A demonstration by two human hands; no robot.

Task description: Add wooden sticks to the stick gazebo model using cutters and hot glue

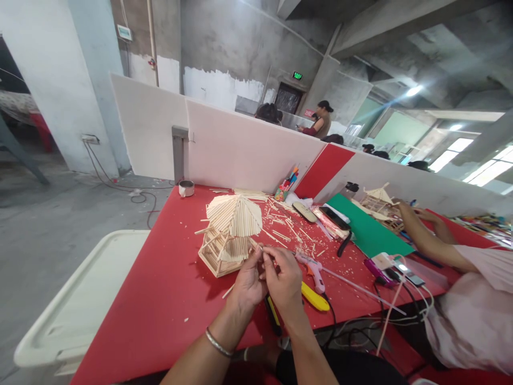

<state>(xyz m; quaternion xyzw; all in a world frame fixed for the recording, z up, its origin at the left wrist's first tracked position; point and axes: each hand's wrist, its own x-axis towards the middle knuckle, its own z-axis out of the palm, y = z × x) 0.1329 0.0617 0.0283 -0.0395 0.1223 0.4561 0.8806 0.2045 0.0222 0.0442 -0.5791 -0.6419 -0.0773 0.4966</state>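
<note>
My left hand (249,278) and my right hand (284,275) meet in front of a small pavilion model (230,235) made of thin wooden sticks, with a fan-shaped pitched roof and a railed base. Both hands are closed, thumbs and forefingers pinched together on a short thin wooden stick (255,244); most of it is hidden by the fingers. The pavilion stands on the red tabletop (148,299) just beyond my left hand. Right of my right hand lies a pink glue gun (313,269) with a clear glue stick beside it.
Yellow-handled pliers (315,297) lie by my right wrist. Loose sticks and scraps (294,227) litter the table's back. A tape roll (186,188), a pen cup (284,190) and a green board (364,227) lie farther off. At right, a co-worker's arm (430,240) reaches toward another stick model (379,203). Cables (360,321) hang at the edge.
</note>
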